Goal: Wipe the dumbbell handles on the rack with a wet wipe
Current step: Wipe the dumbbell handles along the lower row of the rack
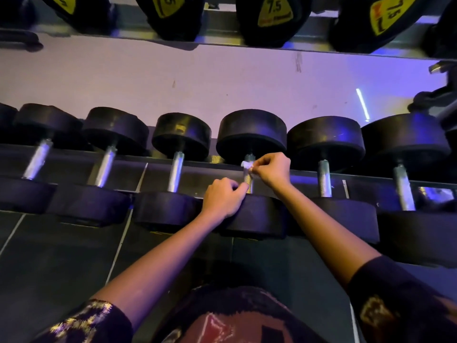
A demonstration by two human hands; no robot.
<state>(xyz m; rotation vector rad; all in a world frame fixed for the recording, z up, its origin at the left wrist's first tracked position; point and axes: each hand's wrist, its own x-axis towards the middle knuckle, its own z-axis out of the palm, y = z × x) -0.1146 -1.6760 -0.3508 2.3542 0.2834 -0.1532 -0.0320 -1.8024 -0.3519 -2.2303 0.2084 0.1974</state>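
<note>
A row of black dumbbells with silver knurled handles lies on the lower rack rail [309, 172]. My right hand [273, 169] pinches a small white wet wipe [247, 165] against the top of the middle dumbbell handle [248, 180]. My left hand [223, 198] rests on the near head of that same dumbbell [259, 216], its curled fingers touching the handle's lower end. Whether the left hand grips the handle I cannot tell.
Neighbouring handles stand to the left [176, 170] and right [324, 178]. An upper shelf [222, 38] carries dumbbells with yellow labels such as 7.5 [275, 11]. A pale wall lies behind, dark tiled floor [61, 263] below.
</note>
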